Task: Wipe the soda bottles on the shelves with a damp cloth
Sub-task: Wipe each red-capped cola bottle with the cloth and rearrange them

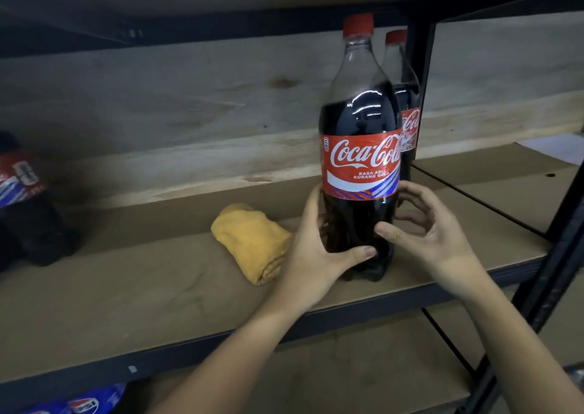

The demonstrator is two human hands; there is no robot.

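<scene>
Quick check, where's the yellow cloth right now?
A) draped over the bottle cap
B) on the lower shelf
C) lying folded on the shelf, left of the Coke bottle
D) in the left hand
C: the yellow cloth lies folded on the shelf, left of the Coke bottle; neither hand holds it.

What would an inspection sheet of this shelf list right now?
Surface: brown shelf board, dark metal frame.
Job's things: front Coca-Cola bottle upright; second bottle behind it; folded yellow cloth lying beside, unheld.
Clutter: dark bottle at far left; blue packaging on the shelf below.
Hands: left hand grips the front bottle's base; right hand curls at its other side, contact unclear.
Cables: nothing seen.
Surroundings: wooden back panel.
</scene>
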